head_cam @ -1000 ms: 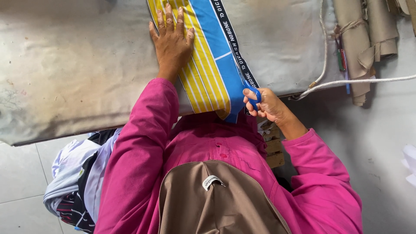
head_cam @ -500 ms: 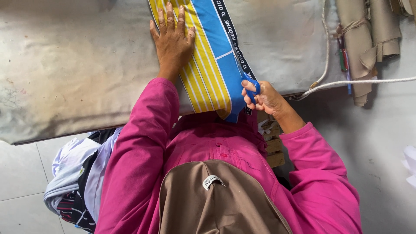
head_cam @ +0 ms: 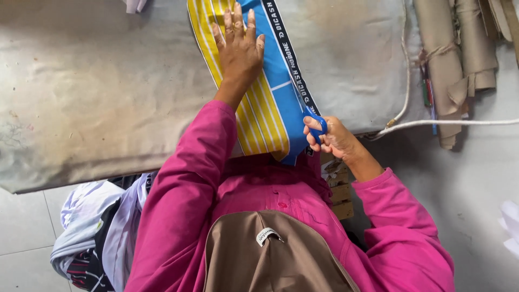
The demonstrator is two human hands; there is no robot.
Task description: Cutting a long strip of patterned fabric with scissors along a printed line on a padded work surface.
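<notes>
My left hand point(head_cam: 238, 46) stays spread flat on the yellow-and-blue striped cloth point(head_cam: 270, 103) on the table point(head_cam: 97, 97), while my right hand point(head_cam: 330, 138), curled through the blue scissors point(head_cam: 313, 121), has crept slightly forward along the cloth's dark edge band.

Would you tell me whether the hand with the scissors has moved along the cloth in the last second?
Yes: the right hand has crept slightly up the striped cloth, away from the table edge.

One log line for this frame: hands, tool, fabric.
left hand: flat on striped fabric | right hand: gripping blue scissors at fabric's dark edge | fabric: on padded table
</notes>
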